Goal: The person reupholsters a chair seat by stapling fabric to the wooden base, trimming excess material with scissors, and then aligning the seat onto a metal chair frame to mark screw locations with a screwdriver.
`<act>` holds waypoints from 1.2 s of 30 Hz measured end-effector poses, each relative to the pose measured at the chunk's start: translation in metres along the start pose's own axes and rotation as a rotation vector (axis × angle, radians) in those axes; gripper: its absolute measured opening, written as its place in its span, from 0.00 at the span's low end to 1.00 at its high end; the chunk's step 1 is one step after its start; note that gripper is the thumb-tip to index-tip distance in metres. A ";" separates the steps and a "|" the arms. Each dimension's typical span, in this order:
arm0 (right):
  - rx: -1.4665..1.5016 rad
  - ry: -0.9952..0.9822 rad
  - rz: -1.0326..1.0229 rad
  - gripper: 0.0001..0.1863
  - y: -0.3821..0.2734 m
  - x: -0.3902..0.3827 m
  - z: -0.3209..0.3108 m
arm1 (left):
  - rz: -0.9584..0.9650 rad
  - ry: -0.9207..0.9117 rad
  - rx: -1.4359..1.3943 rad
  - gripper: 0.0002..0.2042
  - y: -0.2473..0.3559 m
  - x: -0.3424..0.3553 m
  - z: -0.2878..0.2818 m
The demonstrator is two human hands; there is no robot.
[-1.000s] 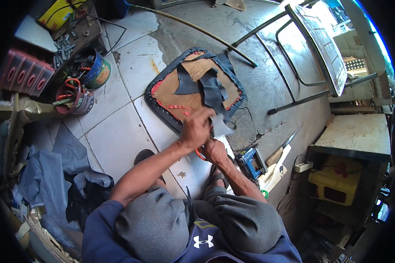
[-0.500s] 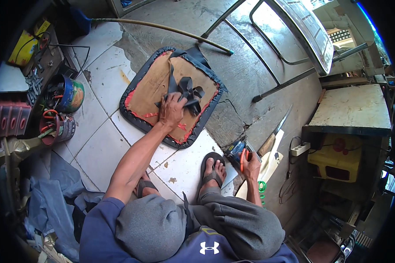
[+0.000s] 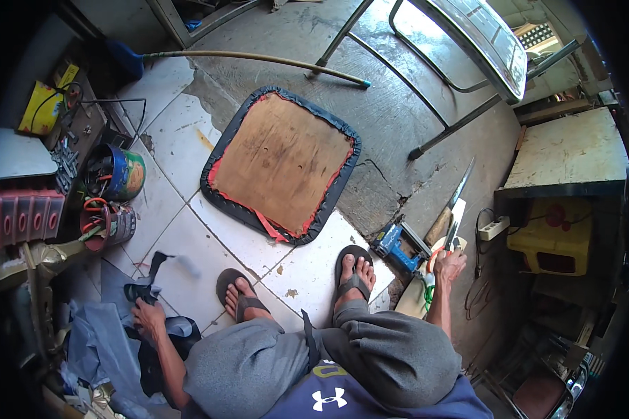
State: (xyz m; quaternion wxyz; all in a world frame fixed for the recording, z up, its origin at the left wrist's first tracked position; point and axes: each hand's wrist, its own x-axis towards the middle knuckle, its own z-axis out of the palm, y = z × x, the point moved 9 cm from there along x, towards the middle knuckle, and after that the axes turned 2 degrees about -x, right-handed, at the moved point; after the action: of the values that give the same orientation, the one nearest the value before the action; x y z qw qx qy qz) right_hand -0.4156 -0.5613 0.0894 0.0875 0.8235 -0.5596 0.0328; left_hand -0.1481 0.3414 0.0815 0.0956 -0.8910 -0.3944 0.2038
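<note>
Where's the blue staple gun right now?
In the head view the blue staple gun lies on the floor to the person's right, just beyond the right foot and left of the right hand, near the seat board's lower right corner.

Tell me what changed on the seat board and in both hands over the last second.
The dark fabric scraps left the seat board; the left hand now grips them at the cloth pile. The right hand moved right, onto scissors. The board and blue stapler stayed on the floor.

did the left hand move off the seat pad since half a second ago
Yes. The left hand has left the seat pad and gone down-left to the dark fabric scraps on the floor beside the left foot.
</note>
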 end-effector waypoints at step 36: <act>1.529 -1.266 0.104 0.33 -0.306 -0.126 0.012 | 0.526 -1.166 -1.947 0.11 0.199 -0.115 0.021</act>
State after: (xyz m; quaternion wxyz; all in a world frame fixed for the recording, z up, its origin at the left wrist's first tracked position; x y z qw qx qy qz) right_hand -0.1793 -0.3386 0.0258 -0.7834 0.4983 -0.3670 -0.0571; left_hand -0.0950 0.1230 0.0295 -0.8700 -0.4132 -0.1713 0.2073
